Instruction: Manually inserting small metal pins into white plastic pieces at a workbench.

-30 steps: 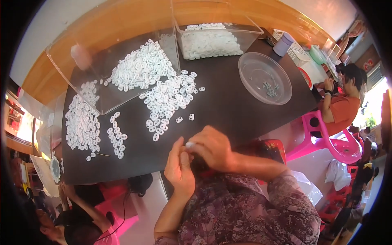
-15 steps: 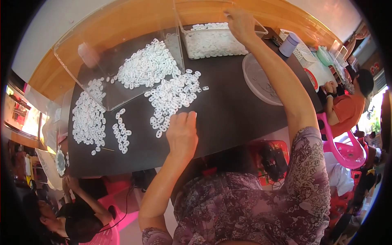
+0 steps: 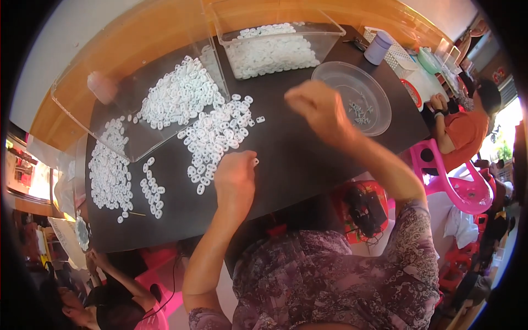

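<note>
Small white oval plastic pieces with two holes lie in heaps on the dark table, one loose pile (image 3: 212, 137) beside my left hand (image 3: 235, 171). That hand is closed at the pile's near edge, and a white oval piece (image 3: 256, 161) shows at its fingertips. My right hand (image 3: 318, 107) hovers over the table left of a round clear tray (image 3: 383, 113). Its fingers are curled together and slightly blurred; whatever they hold is hidden. In the tray lie several small metal screw-like bits (image 3: 360, 114).
A clear bin tipped on its side (image 3: 146, 149) spills a heap of pieces. Behind stands a clear box (image 3: 324, 47) of them. More lie in a left pile (image 3: 108, 176) and a small cluster (image 3: 153, 190). A lilac cup (image 3: 378, 48) and white basket (image 3: 404, 63) stand back right. Two people sit nearby.
My right hand has come down from above the clear box at the back to the middle right of the table. My left hand stays by the pile, and a piece now shows at its fingertips.
</note>
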